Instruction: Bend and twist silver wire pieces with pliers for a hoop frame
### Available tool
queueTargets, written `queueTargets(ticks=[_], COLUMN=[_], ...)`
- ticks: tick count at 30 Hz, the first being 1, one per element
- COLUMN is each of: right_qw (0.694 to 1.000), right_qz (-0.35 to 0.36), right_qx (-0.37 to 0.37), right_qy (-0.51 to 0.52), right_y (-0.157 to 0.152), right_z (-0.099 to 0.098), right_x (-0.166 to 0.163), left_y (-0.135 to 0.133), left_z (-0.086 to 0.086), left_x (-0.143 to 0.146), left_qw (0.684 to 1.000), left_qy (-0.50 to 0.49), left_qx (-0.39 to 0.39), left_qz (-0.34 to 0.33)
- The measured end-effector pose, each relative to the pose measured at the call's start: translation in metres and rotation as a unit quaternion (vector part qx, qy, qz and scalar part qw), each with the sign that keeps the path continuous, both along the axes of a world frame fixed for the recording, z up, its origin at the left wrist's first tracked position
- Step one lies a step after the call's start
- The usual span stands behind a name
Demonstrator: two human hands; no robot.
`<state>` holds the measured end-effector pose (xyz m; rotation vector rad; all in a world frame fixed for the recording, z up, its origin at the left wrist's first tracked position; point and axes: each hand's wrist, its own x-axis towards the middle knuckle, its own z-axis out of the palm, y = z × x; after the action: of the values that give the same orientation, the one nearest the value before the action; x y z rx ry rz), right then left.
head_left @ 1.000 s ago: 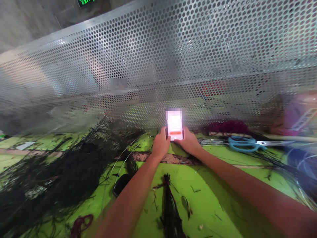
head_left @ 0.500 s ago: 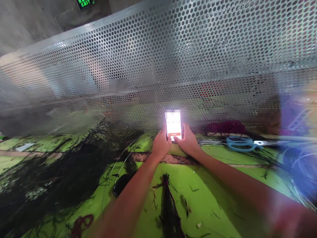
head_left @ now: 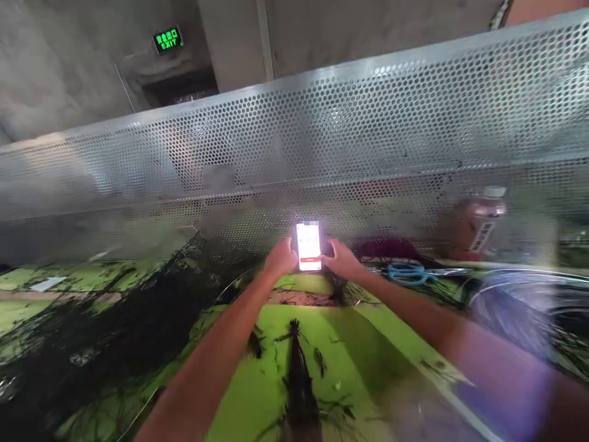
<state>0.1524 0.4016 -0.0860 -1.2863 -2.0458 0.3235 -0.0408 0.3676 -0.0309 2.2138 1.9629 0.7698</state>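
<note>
A smartphone (head_left: 308, 245) with a bright white screen and a red bar near its bottom is held upright between both hands. My left hand (head_left: 281, 256) grips its left edge, and my right hand (head_left: 341, 258) grips the right edge, thumbs at the lower part. Below the phone, a tied bundle of dark strands (head_left: 299, 380) lies on the bright green work surface (head_left: 350, 344). Right of my right hand are blue-handled scissors (head_left: 407, 274), their blades pointing right.
A perforated metal panel (head_left: 285, 141) rises behind the work surface. A large tangled heap of dark strands (head_left: 138, 331) covers the left side. At the right stand a bottle with a white cap (head_left: 483, 224) and a coil of clear line (head_left: 510, 307). A green exit sign (head_left: 168, 40) hangs above.
The view has tilted up, showing more wall, the whole exit sign and the bottle. Both hands still hold the phone, which appears slightly lower and further left, its thumbs drawn apart toward the edges.
</note>
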Motion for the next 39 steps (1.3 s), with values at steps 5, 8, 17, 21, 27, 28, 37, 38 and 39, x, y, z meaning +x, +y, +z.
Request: queueTargets(ticks=[5, 8, 17, 21, 27, 28, 37, 38, 39], right_qw=[0.981, 0.957, 0.942, 0.94, 0.945, 0.948, 0.968, 0.966, 0.965], right_qz=[0.14, 0.215, 0.26, 0.244, 0.219, 0.208, 0.071, 0.056, 0.043], right_qx=[-0.06, -0.089, 0.007, 0.056, 0.077, 0.08, 0.179, 0.204, 0.223], right_qy=[-0.122, -0.17, -0.214, -0.23, -0.229, -0.227, -0.16, -0.145, -0.131], right_y=[-0.05, -0.115, -0.309, -0.318, -0.313, -0.314, -0.325, -0.327, -0.329], right_z=[0.041, 0.045, 0.027, 0.015, -0.005, -0.008, -0.009, -0.007, -0.006], right_x=[0.079, 0.12, 0.14, 0.131, 0.131, 0.134, 0.155, 0.154, 0.153], left_y=[-0.061, -0.129, -0.325, -0.334, -0.322, -0.321, -0.316, -0.317, -0.318], left_z=[0.062, 0.074, 0.017, -0.015, -0.035, -0.036, -0.039, -0.038, -0.036], left_x=[-0.028, -0.03, 0.041, 0.052, 0.038, 0.036, 0.032, 0.031, 0.031], left_qw=[0.991, 0.976, 0.93, 0.938, 0.924, 0.921, 0.95, 0.955, 0.959], left_qy=[0.071, 0.112, 0.161, 0.159, 0.174, 0.175, 0.081, 0.061, 0.043], left_qx=[-0.079, -0.114, -0.077, -0.045, -0.051, -0.054, -0.013, -0.003, 0.008], left_qz=[-0.084, -0.149, -0.321, -0.305, -0.335, -0.344, -0.3, -0.29, -0.28])
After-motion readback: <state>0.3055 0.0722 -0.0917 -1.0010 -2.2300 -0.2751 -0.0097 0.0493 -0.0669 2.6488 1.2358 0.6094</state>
